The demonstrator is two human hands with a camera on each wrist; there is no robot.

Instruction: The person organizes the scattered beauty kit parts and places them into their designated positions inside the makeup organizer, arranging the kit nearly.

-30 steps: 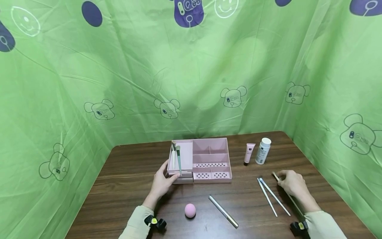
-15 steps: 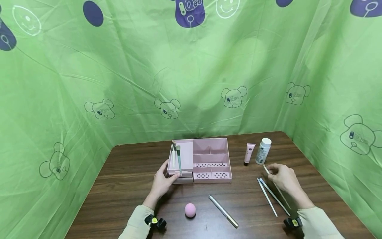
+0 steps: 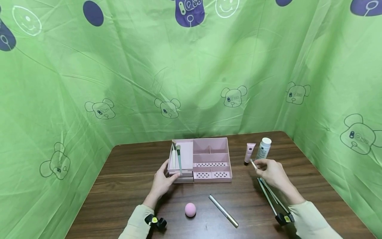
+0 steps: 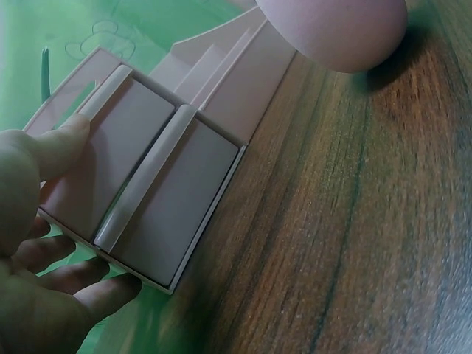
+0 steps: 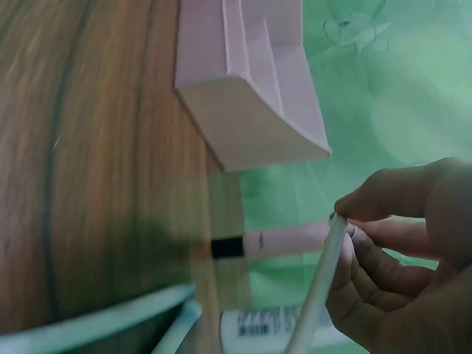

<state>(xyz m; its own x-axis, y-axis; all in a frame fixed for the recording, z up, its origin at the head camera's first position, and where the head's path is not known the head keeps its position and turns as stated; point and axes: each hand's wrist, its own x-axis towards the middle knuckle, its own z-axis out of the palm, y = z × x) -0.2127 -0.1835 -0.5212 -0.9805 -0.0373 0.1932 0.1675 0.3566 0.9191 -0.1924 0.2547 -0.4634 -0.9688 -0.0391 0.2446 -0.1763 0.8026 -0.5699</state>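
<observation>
My left hand point(image 3: 161, 183) holds the front left corner of a pink desktop organizer point(image 3: 186, 154). In the left wrist view its thumb lies on the upper drawer point(image 4: 110, 140), with the other fingers around the side. Two makeup brushes, one green-handled point(image 3: 179, 157) and one white-handled point(image 3: 173, 157), lie on the organizer's top left. My right hand point(image 3: 276, 176) pinches a slim pale stick point(image 5: 321, 284) between thumb and fingers, above the table near a pink tube point(image 3: 249, 152). The far part of the stick is hidden in the head view.
Beside the tube stands a white bottle point(image 3: 264, 147), partly behind the right hand. Two thin white sticks point(image 3: 266, 196) lie under the right forearm. A pink ball point(image 3: 190, 210) and a silver pen-like tube point(image 3: 223, 211) lie in front of the organizer. Green cloth point(image 3: 191, 76) hangs behind the table.
The right hand has moved left and away from me, carrying the pale stick up from the right side of the table toward the pink tube. My left hand has stayed on the organizer.
</observation>
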